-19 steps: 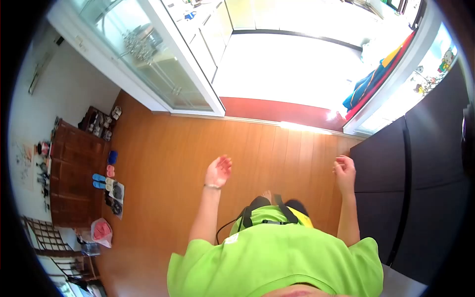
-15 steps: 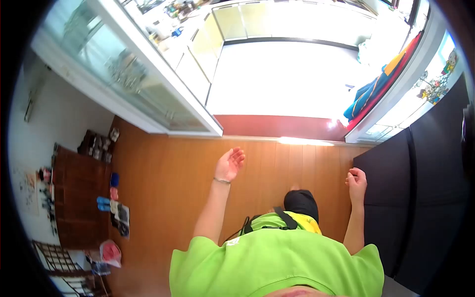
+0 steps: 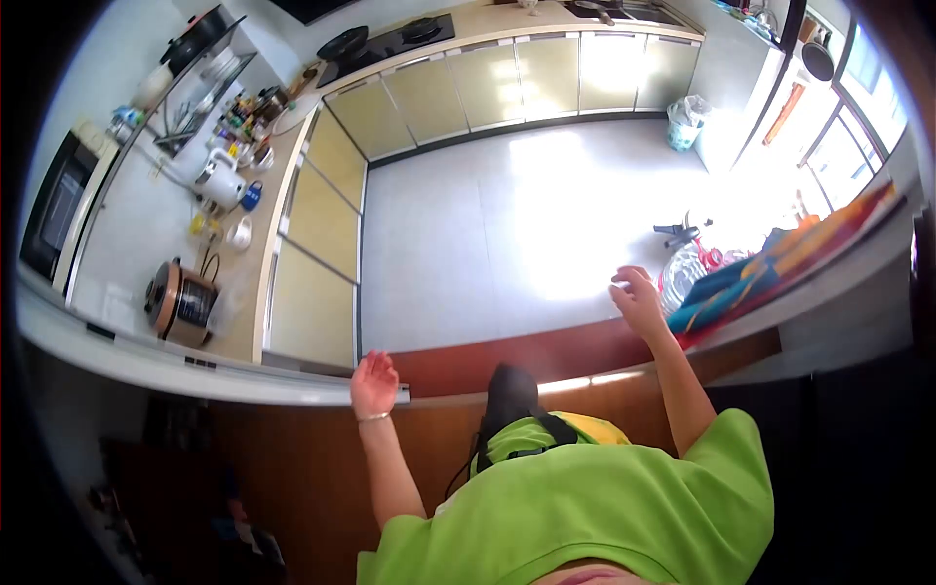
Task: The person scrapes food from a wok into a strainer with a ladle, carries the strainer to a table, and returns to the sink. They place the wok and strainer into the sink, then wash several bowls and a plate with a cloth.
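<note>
My left hand is held out low at the left, palm up with slightly curled fingers, and nothing is in it. It appears over the end of the white door frame, with a thin bracelet on the wrist. At the right, my right hand hangs in the air with loosely bent fingers and holds nothing. Close beside it in view are a clear plastic container and a blue, red and orange cloth.
A red threshold crosses in front of me. Beyond it are grey floor tiles, a left counter with a rice cooker and a white kettle, a stove, and a lined bin at the back right.
The view has moved forward to the kitchen doorway, and the counters and stove now show. My right hand is further forward and left in view; my left hand is lower and further left.
</note>
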Demonstrator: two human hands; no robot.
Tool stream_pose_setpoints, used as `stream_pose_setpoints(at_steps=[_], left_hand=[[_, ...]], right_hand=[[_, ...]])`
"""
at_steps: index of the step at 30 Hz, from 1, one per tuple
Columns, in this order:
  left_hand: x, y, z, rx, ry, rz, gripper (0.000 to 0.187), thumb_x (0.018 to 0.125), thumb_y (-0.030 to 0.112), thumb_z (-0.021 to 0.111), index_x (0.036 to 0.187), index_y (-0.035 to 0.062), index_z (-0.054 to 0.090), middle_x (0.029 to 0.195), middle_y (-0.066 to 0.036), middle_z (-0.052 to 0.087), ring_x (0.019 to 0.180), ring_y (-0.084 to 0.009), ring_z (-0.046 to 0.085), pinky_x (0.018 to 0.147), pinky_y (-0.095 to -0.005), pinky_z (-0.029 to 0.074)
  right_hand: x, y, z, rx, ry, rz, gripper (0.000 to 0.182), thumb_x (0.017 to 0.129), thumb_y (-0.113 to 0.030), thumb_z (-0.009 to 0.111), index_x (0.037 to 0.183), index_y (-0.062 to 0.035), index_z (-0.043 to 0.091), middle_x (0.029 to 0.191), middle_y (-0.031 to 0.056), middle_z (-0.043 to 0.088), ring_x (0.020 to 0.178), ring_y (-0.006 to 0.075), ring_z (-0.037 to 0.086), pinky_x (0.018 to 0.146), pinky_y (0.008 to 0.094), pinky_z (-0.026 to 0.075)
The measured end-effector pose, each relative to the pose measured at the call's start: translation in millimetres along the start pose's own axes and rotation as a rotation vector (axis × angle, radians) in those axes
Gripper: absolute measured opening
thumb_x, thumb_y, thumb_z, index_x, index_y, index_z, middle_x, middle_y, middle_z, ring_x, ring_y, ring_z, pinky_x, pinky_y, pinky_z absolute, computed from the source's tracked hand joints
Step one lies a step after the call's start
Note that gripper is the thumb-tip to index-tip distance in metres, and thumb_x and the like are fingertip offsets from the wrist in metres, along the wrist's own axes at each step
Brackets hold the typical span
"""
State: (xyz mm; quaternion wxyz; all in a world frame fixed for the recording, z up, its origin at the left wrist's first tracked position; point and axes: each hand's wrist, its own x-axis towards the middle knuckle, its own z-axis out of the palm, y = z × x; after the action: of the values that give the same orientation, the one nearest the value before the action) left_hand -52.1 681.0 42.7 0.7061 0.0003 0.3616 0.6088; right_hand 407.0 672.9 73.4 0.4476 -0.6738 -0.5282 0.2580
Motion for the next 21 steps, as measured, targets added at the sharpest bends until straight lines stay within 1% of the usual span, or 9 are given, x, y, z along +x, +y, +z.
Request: stream_pose_setpoints(at_steps=[2,4,6,8,10,12,15,17,21], left_hand=[[38,17,9,-0.072,0.001,0.012,0.020,0.081,0.018,0.045,0.092,0.0046,0.055,0.089,-0.012,0.058,0.080,-0.0217,0.056,0.061,-0.0317,0.046],[86,32,28,-0.062,0.072,0.017,0.022,0.081,0.019,0.045,0.094,0.0044,0.054,0.090,-0.012,0.058,0.079,-0.0214,0.056,0.061,-0.0321,0.046],[139,49,59,-0.083,0.154,0.041,0.022,0.080,0.020,0.045,0.094,0.0047,0.054,0.091,-0.013,0.057,0.078,-0.0213,0.056,0.060,-0.0323,0.046],[198,62,97,-0.048,0.151,0.000,0.021,0.080,0.019,0.047,0.095,0.0053,0.053,0.092,-0.012,0.057,0.078,-0.0210,0.055,0.060,-0.0320,0.046],[257,61,156,-0.018,0.021,-0.058,0.020,0.080,0.019,0.047,0.095,0.0056,0.053,0.092,-0.012,0.056,0.078,-0.0208,0.055,0.060,-0.0320,0.046],[318,53,213,0.028,-0.099,-0.177,0.021,0.080,0.018,0.047,0.096,0.0055,0.053,0.096,-0.013,0.055,0.080,-0.0213,0.054,0.064,-0.0317,0.045],[403,25,300,0.146,-0.238,-0.311,0.022,0.081,0.017,0.046,0.096,0.0036,0.052,0.095,-0.013,0.053,0.084,-0.0205,0.052,0.066,-0.0301,0.044],[454,-3,357,0.176,-0.296,-0.370,0.022,0.081,0.017,0.046,0.097,0.0034,0.052,0.096,-0.013,0.053,0.084,-0.0200,0.052,0.067,-0.0294,0.044],[548,-40,454,0.243,-0.449,-0.418,0.023,0.081,0.017,0.046,0.098,0.0028,0.051,0.099,-0.012,0.053,0.084,-0.0185,0.052,0.067,-0.0276,0.043]], right_hand=[[64,-10,26,0.018,-0.014,-0.074,0.015,0.071,-0.008,0.055,0.084,-0.0009,0.056,0.097,0.0128,0.050,0.067,0.0205,0.057,0.061,0.0277,0.047],[115,-9,46,0.016,-0.026,-0.082,0.016,0.070,-0.009,0.057,0.084,-0.0010,0.056,0.098,0.0130,0.050,0.067,0.0201,0.057,0.060,0.0277,0.047],[164,-9,64,-0.045,0.011,-0.117,0.017,0.070,-0.010,0.058,0.085,-0.0013,0.056,0.100,0.0140,0.049,0.067,0.0205,0.057,0.060,0.0277,0.047],[196,11,71,-0.113,0.030,-0.082,0.018,0.070,-0.010,0.059,0.086,-0.0013,0.057,0.100,0.0134,0.049,0.065,0.0208,0.057,0.060,0.0282,0.047],[230,18,64,-0.038,0.046,0.136,0.019,0.070,-0.010,0.059,0.086,-0.0010,0.057,0.099,0.0127,0.050,0.065,0.0202,0.058,0.060,0.0287,0.047],[254,29,54,-0.019,0.129,0.209,0.018,0.070,-0.010,0.058,0.085,-0.0002,0.057,0.098,0.0127,0.050,0.065,0.0199,0.058,0.061,0.0290,0.046],[285,51,39,0.098,0.242,0.393,0.018,0.071,-0.010,0.057,0.083,0.0030,0.056,0.096,0.0107,0.048,0.061,0.0169,0.058,0.054,0.0248,0.047],[306,70,27,0.101,0.285,0.456,0.018,0.071,-0.010,0.057,0.083,0.0036,0.056,0.096,0.0100,0.048,0.061,0.0164,0.058,0.053,0.0238,0.047],[373,113,12,0.209,0.379,0.600,0.017,0.073,-0.010,0.056,0.084,0.0028,0.056,0.084,0.0086,0.053,0.061,0.0152,0.057,0.052,0.0237,0.047]])
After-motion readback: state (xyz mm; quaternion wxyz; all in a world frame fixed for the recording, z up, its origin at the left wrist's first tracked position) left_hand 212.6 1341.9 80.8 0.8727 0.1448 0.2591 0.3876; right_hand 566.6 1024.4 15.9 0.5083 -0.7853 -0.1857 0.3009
